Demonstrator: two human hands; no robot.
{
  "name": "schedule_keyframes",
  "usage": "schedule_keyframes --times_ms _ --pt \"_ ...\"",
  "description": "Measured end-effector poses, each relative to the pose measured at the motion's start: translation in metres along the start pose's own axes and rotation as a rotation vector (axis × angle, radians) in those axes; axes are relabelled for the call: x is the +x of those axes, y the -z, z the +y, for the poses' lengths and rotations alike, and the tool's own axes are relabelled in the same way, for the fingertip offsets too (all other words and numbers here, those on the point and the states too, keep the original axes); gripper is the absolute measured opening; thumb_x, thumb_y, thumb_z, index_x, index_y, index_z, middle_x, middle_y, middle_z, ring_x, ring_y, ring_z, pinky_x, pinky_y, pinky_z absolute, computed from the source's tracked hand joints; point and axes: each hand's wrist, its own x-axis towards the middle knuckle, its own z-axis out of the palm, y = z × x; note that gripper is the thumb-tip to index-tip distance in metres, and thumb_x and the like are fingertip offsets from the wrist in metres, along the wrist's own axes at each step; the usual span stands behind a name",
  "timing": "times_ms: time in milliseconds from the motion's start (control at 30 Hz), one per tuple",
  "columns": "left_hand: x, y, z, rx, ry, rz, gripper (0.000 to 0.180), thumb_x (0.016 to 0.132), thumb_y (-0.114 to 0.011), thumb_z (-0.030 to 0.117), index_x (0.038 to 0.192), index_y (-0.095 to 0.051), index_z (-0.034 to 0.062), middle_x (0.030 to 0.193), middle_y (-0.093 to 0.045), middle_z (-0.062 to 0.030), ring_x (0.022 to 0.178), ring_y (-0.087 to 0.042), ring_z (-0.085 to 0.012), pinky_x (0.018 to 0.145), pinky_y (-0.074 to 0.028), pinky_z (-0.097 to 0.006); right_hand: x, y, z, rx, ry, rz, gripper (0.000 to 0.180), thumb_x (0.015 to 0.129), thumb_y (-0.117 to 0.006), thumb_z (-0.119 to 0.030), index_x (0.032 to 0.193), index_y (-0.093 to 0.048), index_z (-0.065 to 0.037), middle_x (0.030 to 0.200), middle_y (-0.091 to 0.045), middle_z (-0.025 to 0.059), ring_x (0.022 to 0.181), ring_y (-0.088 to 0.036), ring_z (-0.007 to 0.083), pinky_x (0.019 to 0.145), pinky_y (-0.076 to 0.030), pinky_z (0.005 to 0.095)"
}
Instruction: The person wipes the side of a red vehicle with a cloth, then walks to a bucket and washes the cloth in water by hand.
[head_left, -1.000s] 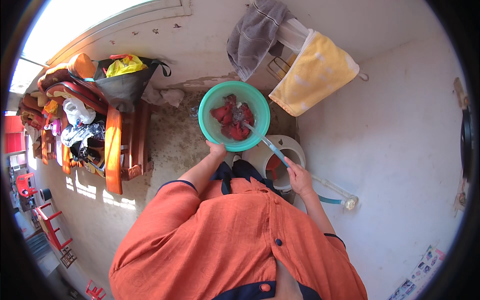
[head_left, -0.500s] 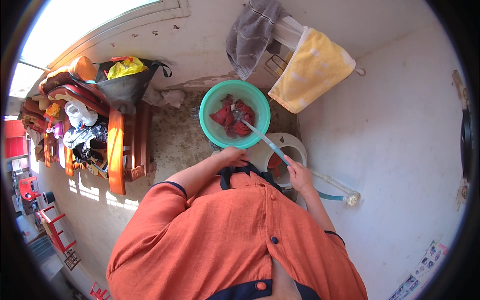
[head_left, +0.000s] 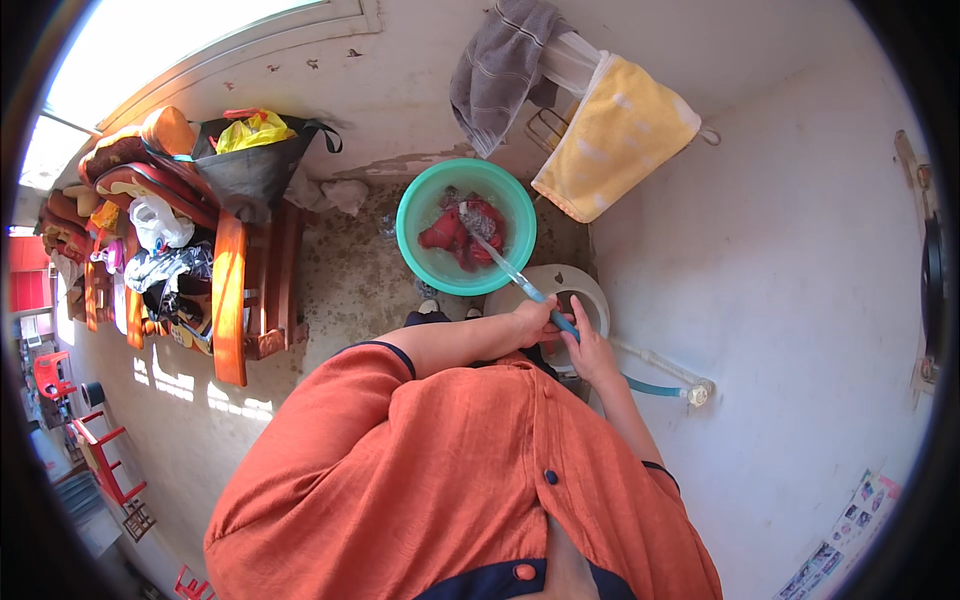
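Filling is the step judged to be in hand: a thin blue-and-clear water hose is held out over a round green plastic basin that stands on the rough concrete floor at about twelve o'clock from the person. Red cloth items lie soaking inside the basin, and the hose's outlet appears to end just above them, near the basin's middle.

The hose is gripped by both hands close together. The left hand is closed around it from the nine o'clock side, and the right hand is curled on it just behind, toward four o'clock; how tightly the fingers are wrapped cannot be told. From there the hose is run back to a white wall fitting at three o'clock.

For the step to be done well, the outlet should be kept low and aimed at the middle of the cloth, so that splashing over the rim is avoided. The slack should be kept free of kinks, and the water level watched.

A white round bucket-like vessel stands touching the basin at five o'clock. A yellow towel and a grey towel are hung on the wall beyond, at one o'clock. An orange wooden bench laden with bags stands at nine o'clock.
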Motion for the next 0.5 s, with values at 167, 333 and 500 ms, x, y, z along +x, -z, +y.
schedule_keyframes --times_ms 167,333,500 --pt "0.008 0.011 0.000 0.035 0.017 0.015 0.034 0.100 -0.040 0.037 0.113 -0.048 0.0078 0.103 -0.065 -0.0121 0.098 -0.064 -0.0284 0.086 -0.052 -0.044 -0.019 0.045 0.033 -0.380 0.176 0.261 0.060 0.083 -0.063 -0.020 0.138 -0.040 -0.013 0.127 -0.050 0.0192 0.118 -0.046 0.0378 0.098 -0.038 0.0464" --pt "0.015 0.015 -0.002 0.042 0.024 0.015 0.035 0.099 -0.040 0.037 0.118 -0.044 0.0074 0.100 -0.066 -0.0119 0.093 -0.065 -0.0290 0.084 -0.054 -0.044 -0.082 0.136 0.086 -0.805 -0.115 0.700 0.047 0.081 -0.064 -0.018 0.126 -0.054 -0.008 0.128 -0.049 0.0212 0.120 -0.044 0.0372 0.103 -0.034 0.0467" --pt "0.014 0.011 -0.002 0.032 0.001 0.035 0.032 0.099 -0.042 0.034 0.110 -0.045 0.0047 0.101 -0.065 -0.0135 0.092 -0.065 -0.0302 0.085 -0.054 -0.046 -0.134 0.166 0.115 -0.582 -0.537 0.434 0.050 0.081 -0.066 -0.022 0.127 -0.053 -0.007 0.127 -0.049 0.0198 0.117 -0.048 0.0353 0.099 -0.039 0.0421"
